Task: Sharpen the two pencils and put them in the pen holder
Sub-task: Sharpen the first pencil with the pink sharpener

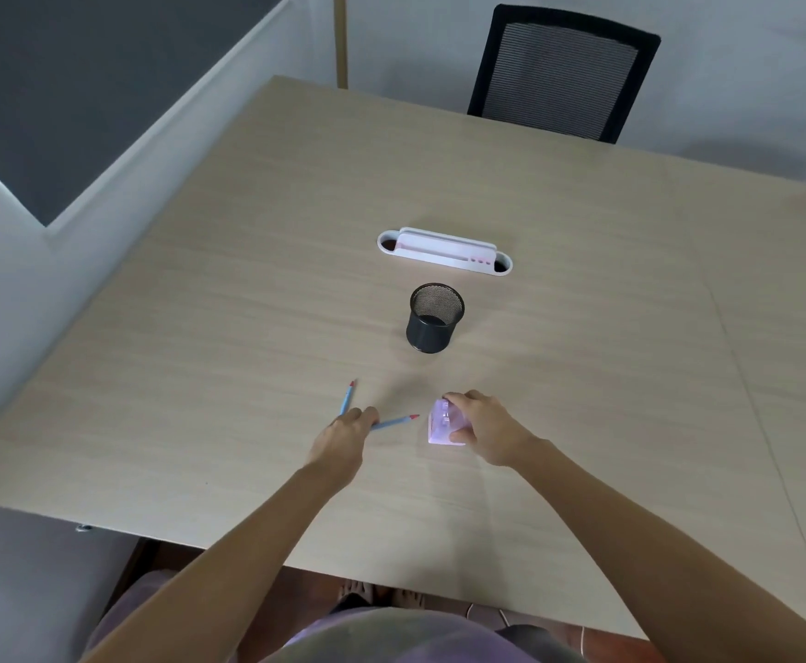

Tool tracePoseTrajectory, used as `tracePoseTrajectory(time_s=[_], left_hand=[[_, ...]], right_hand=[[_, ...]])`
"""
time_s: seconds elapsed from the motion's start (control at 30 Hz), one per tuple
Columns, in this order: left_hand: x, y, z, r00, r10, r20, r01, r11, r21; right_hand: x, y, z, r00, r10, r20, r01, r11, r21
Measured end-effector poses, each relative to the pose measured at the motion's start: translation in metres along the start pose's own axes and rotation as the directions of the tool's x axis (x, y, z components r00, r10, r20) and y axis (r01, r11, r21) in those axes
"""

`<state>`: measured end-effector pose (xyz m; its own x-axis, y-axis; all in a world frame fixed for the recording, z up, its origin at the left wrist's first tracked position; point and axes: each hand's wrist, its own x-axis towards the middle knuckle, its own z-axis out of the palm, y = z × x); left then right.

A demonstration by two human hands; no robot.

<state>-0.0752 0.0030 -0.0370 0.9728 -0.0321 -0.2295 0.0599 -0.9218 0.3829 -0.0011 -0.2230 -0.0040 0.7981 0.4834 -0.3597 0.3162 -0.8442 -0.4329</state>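
Two blue pencils lie on the wooden table [248, 303]. One pencil [346, 398] points away from me, just left of my left hand [343, 442]. The other pencil [397, 421] lies crosswise with its red tip to the right, and my left fingers pinch its near end. My right hand [484, 430] is wrapped around a pale purple sharpener [441, 425] that rests on the table. A black mesh pen holder [434, 318] stands upright farther back, with nothing visible inside it.
A white cable box [444, 251] is set into the table behind the pen holder. A black mesh chair [563, 74] stands at the far edge. A grey partition runs along the left side.
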Motion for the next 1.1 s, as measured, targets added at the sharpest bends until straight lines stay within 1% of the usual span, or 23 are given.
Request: tracePoseTrajectory(time_s=[0.27, 0.47, 0.67, 0.77, 0.97, 1.1], left_hand=[[0.009, 0.006, -0.002, 0.998, 0.054, 0.045, -0.056, 0.998, 0.022], [0.014, -0.002, -0.005, 0.996, 0.083, 0.040, -0.083, 0.996, -0.015], [0.018, 0.010, -0.008, 0.990, 0.127, 0.067, -0.123, 0.990, -0.065], [0.026, 0.014, -0.010, 0.990, 0.116, 0.084, -0.105, 0.986, -0.132], [0.037, 0.018, -0.009, 0.987, 0.062, 0.147, -0.024, 0.969, -0.247], [0.041, 0.033, -0.009, 0.980, 0.101, 0.174, -0.056, 0.967, -0.248]], right_hand=[[-0.007, -0.004, 0.007, 1.000, 0.019, -0.013, -0.019, 1.000, 0.023], [-0.009, -0.007, 0.012, 1.000, 0.023, -0.020, -0.023, 0.999, 0.029], [-0.011, -0.013, 0.016, 0.999, 0.017, -0.038, -0.016, 0.999, 0.031], [-0.012, -0.015, 0.019, 0.998, 0.029, -0.051, -0.027, 0.999, 0.027], [-0.011, -0.017, 0.019, 0.998, 0.033, -0.062, -0.032, 0.999, 0.014], [-0.011, -0.018, 0.019, 0.998, 0.040, -0.052, -0.039, 0.999, 0.014]])
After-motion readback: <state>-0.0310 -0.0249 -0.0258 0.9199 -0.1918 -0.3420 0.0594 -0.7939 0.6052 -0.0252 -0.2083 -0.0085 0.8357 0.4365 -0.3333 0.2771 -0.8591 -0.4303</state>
